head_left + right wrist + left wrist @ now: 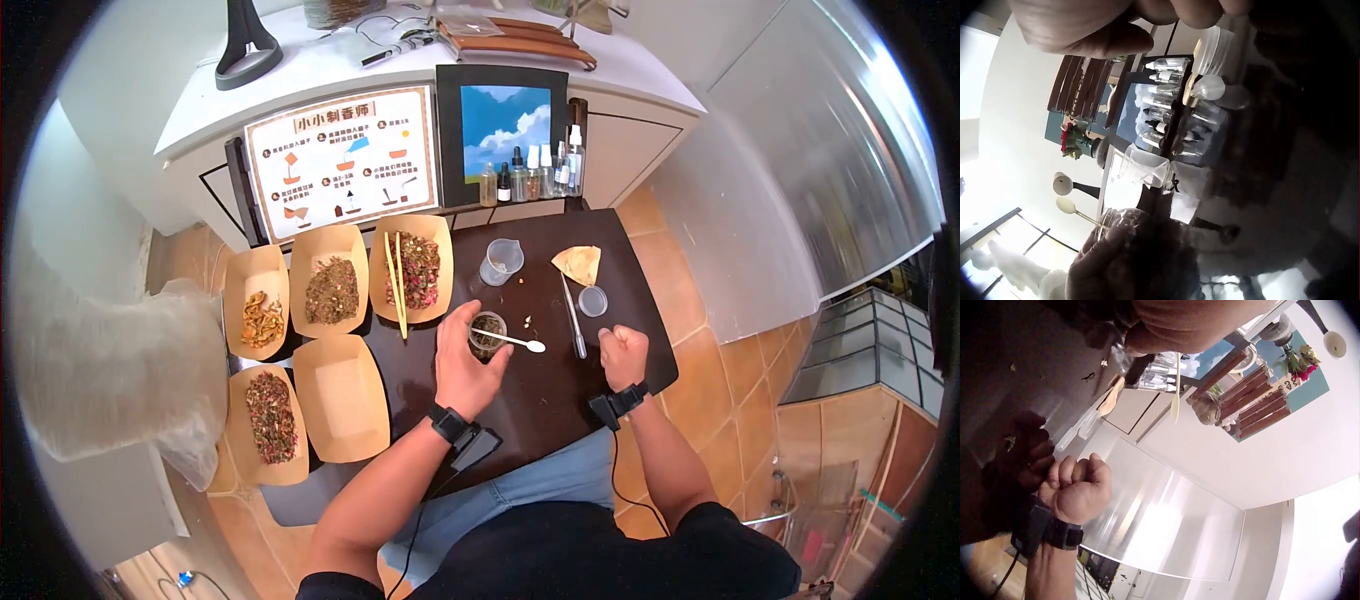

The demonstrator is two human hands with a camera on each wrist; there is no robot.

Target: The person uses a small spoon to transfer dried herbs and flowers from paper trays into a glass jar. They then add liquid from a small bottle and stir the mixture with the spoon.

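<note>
In the head view my left hand [465, 368] curls round a small clear cup [487, 352] holding dark green bits, thumb on the near side. A white spoon [520, 342] leans in the cup, its bowl sticking out over the rim to the right. The left wrist view shows the spoon [1176, 406] past my fingers. My right hand [625, 357] is a fist at the table's right edge, holding nothing visible; it appears as a fist [1080, 490] in the left wrist view too. Just left of it lies a plastic dropper [575, 330], below a round lid [593, 301].
A clear measuring cup [501, 262] stands behind the small cup. A tan folded piece [578, 265] lies at the back right. Paper trays of dried plants [331, 290], an empty tray [345, 400] and chopsticks [398, 285] are on the left. Small bottles [518, 178] line the back.
</note>
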